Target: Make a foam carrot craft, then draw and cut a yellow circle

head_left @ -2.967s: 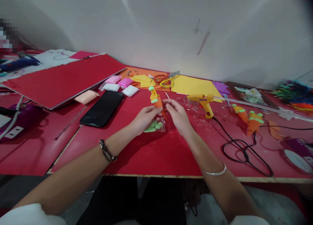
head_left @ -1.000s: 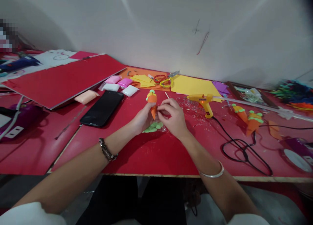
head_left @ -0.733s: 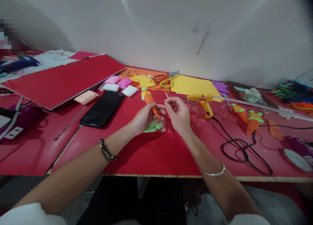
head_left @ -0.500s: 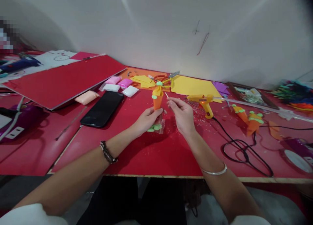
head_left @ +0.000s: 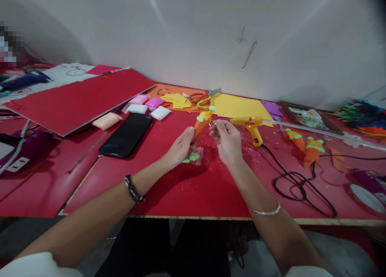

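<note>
My left hand [head_left: 180,149] is closed around the lower part of a small orange cone [head_left: 199,126]. The cone has a yellow top with light green dots and leans to the right. Close beside it, my right hand [head_left: 228,143] pinches a thin pale stick [head_left: 210,124], whose tip is by the cone's yellow part; whether they touch I cannot tell. A tiny pale green bit shows near the right fingertips. Below the left hand lies a clear bag with light green pieces [head_left: 191,158].
A yellow glue gun [head_left: 250,126] with a lit light and black cord [head_left: 297,184] lies to the right, near two finished-looking orange cones [head_left: 313,148]. A black phone [head_left: 126,135], soft clay packets [head_left: 159,112], scissors [head_left: 208,98] and a red board [head_left: 84,96] are also on the table.
The cone has tilted to the right in my left hand. My right hand has turned, and its stick has moved slightly lower and right, still beside the cone.
</note>
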Tool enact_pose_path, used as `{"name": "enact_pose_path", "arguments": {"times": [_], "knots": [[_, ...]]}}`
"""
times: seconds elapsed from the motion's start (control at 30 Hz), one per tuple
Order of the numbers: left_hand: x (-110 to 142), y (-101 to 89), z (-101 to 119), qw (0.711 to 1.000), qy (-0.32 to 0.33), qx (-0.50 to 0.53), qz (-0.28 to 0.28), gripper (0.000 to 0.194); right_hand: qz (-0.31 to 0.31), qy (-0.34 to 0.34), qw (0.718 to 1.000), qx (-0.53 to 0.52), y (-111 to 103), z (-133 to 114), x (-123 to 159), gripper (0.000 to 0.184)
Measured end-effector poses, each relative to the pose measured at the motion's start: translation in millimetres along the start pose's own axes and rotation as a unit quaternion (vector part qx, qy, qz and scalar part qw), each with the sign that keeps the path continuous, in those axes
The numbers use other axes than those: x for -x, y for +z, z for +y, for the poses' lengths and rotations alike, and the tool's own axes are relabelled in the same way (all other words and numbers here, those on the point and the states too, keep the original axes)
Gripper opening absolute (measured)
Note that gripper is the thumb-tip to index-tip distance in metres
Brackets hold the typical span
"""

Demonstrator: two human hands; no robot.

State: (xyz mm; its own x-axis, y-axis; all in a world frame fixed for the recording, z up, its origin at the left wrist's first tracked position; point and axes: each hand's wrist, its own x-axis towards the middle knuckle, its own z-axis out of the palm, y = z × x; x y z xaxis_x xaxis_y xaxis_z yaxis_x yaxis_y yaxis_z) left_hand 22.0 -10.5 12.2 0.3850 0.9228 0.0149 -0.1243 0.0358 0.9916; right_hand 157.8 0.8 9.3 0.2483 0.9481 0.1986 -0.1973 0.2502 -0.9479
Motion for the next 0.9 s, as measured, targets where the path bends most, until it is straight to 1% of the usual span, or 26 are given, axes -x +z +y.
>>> {"name": "enact_pose_path", "arguments": {"times": [0.13,0.3,0.37,0.5,0.53,0.6,0.67,0.8,0.9], "knots": [[0.5,-0.2,0.1,0.999,0.03,-0.021,-0.002,0.045,0.002,-0.001,1.0,0.011,0.8,-0.8,0.3,0.014],[1.6,0.9,-0.8,0.998,0.035,-0.043,-0.021,0.039,-0.037,-0.028,0.999,-0.027,1.9,5.2,-0.7,0.016],[1.3,0.1,-3.1,0.997,0.035,-0.052,-0.035,0.035,-0.045,-0.029,0.998,-0.035,1.4,6.9,-0.8,0.015],[-0.3,-1.4,-8.5,0.993,0.033,-0.063,-0.096,0.029,-0.048,-0.02,0.997,-0.055,0.7,6.0,0.6,0.009],[-0.7,-1.5,-9.1,0.991,0.037,-0.073,-0.102,0.029,-0.053,-0.019,0.997,-0.059,0.9,5.2,1.2,0.008],[-1.1,-1.3,-9.0,0.989,0.046,-0.098,-0.097,0.027,-0.067,-0.023,0.995,-0.065,1.8,3.3,2.4,0.007],[-1.2,-0.7,-7.4,0.989,0.045,-0.116,-0.077,0.025,-0.079,-0.031,0.994,-0.063,3.0,1.6,3.6,0.006],[-1.3,1.4,-3.2,0.995,0.015,-0.095,-0.035,0.019,-0.102,-0.028,0.994,-0.037,4.8,0.1,6.0,0.007],[-1.9,2.8,-1.4,0.997,-0.006,-0.075,-0.021,0.013,-0.12,-0.017,0.992,-0.021,4.8,0.1,6.9,0.007]]}}
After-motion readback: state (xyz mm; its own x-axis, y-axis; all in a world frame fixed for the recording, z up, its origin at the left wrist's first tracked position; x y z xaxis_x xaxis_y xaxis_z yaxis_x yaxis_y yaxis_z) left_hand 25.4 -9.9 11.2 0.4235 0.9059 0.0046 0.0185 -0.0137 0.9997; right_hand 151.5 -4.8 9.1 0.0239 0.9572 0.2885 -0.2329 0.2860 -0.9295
